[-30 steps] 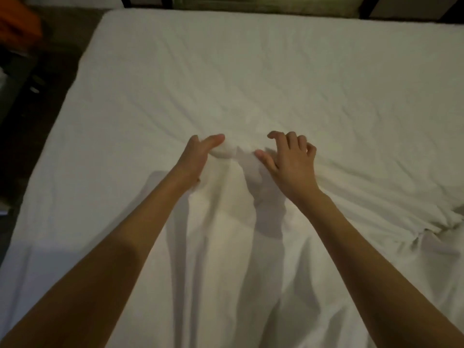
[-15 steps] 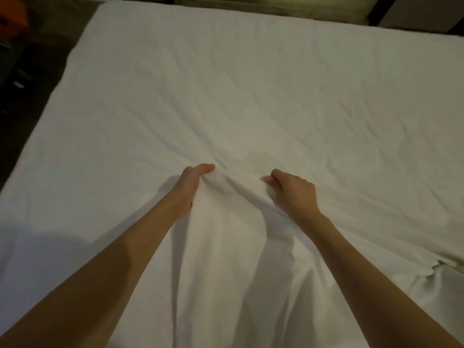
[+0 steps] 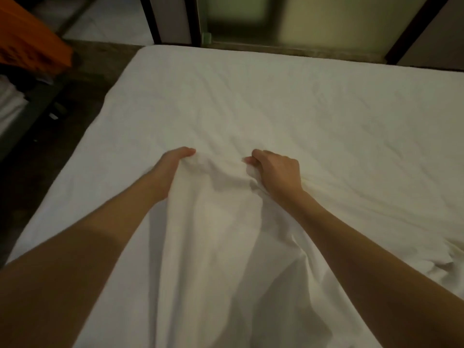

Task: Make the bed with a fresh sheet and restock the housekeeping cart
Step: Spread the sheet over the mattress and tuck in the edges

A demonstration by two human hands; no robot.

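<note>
Both bare arms reached out over the bed [image 3: 351,116] from its near side. The sheet [image 3: 221,234] lay white across the whole mattress, creased in long shallow wrinkles, and was gathered into a raised fold at the middle. That fold ran back toward the person between the two forearms.

Left hand [image 3: 173,164]: curled round the left end of the gathered fold, thumb on top, the fingers tucked under the cloth and hidden. It gripped the sheet.

Right hand [image 3: 278,172]: knuckles up, fingers [image 3: 258,155] curled down into the right end of the same bunch, thumb tip [image 3: 247,160] showing at the cloth edge. It gripped the sheet too. The two hands were near each other, apart, with the bunched cloth stretched between them.

At the right near edge the sheet was rumpled into deeper folds [image 3: 442,262].

Beyond the far edge of the bed stood dark upright frames and a pale greenish panel [image 3: 236,18], blurred. To the left, on the dark floor [image 3: 37,172], sat an orange object [image 3: 27,36], possibly part of a cart; the view was too soft to say.
</note>
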